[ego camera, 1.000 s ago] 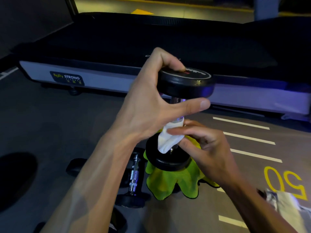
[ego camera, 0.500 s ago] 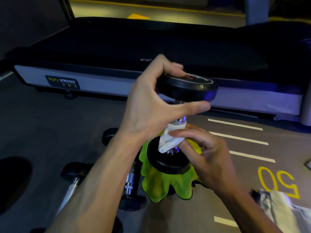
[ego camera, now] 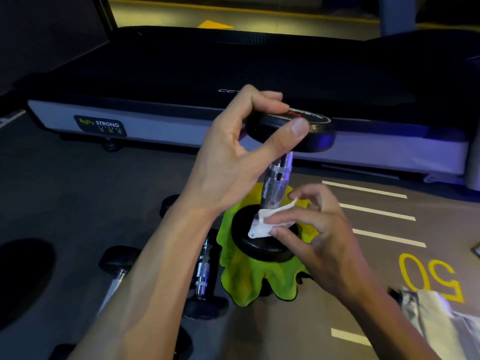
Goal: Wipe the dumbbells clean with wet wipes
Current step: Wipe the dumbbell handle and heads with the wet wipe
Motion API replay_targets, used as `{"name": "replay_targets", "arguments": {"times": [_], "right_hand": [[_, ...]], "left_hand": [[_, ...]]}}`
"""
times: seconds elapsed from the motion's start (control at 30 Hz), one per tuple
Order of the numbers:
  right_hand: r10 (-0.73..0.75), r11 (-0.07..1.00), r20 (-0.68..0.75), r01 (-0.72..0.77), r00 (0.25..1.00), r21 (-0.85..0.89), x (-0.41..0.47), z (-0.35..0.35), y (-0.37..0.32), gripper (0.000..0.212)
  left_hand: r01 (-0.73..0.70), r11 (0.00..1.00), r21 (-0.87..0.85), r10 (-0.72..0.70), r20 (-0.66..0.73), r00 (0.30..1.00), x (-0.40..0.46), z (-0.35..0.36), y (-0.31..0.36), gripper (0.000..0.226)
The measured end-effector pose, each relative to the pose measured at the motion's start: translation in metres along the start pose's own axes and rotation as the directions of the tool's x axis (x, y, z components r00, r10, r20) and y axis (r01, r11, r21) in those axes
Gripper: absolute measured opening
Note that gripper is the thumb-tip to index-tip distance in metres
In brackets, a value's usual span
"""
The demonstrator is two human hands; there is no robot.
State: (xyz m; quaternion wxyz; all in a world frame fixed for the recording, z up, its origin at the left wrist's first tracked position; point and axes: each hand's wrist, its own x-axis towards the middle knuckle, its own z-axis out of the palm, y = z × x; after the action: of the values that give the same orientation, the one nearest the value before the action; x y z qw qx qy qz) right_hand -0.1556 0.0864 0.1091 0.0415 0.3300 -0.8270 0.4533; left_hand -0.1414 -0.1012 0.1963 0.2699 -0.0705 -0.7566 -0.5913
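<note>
Dumbbell [ego camera: 277, 178] upright on a green cloth [ego camera: 249, 276], tilted slightly. Left hand [ego camera: 233, 157] clamped on the top head, thumb and fingers pinching the rim. Right hand [ego camera: 319, 229] down low, fingertips pinched on the wipe [ego camera: 262, 224], pressed against the lower head. Best now: steady top, circle round the bar base.

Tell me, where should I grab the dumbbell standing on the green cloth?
Probably the top disc, pinched from above across its rim, as the left hand does. The dumbbell stands upright, so that disc steadies it and leaves the handle free.
</note>
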Motion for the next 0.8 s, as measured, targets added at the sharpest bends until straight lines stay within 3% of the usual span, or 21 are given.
{"name": "replay_targets", "arguments": {"times": [0.17,0.4,0.47,0.63,0.7,0.8], "right_hand": [[-0.227,0.953,-0.195,0.176,0.954,-0.247,0.029,-0.003,-0.024,0.016],[-0.239,0.942,0.016,0.236,0.971,-0.238,0.006,0.008,-0.014,0.027],[-0.279,0.929,-0.004,0.269,0.96,-0.256,0.013,0.007,-0.014,0.025],[-0.32,0.924,-0.232,0.248,0.919,-0.292,0.043,-0.003,-0.029,0.017],[-0.333,0.916,-0.218,0.26,0.918,-0.304,0.036,0.003,-0.025,0.019],[-0.33,0.914,-0.079,0.297,0.941,-0.278,0.013,0.012,-0.012,0.025]], "left_hand": [[0.02,1.0,0.012,-0.02,0.021,1.0,0.001,-0.001,0.001,0.02],[0.024,0.999,-0.026,-0.024,-0.008,1.0,0.002,-0.01,-0.004,0.018],[0.034,0.999,-0.039,-0.034,-0.016,0.999,0.001,-0.011,-0.005,0.018],[0.039,0.998,-0.053,-0.04,0.0,0.999,0.002,-0.013,-0.005,0.018],[0.046,0.997,-0.059,-0.046,0.006,0.999,0.003,-0.014,-0.006,0.019],[0.057,0.996,-0.074,-0.057,0.008,0.998,0.004,-0.014,-0.007,0.02]]}}
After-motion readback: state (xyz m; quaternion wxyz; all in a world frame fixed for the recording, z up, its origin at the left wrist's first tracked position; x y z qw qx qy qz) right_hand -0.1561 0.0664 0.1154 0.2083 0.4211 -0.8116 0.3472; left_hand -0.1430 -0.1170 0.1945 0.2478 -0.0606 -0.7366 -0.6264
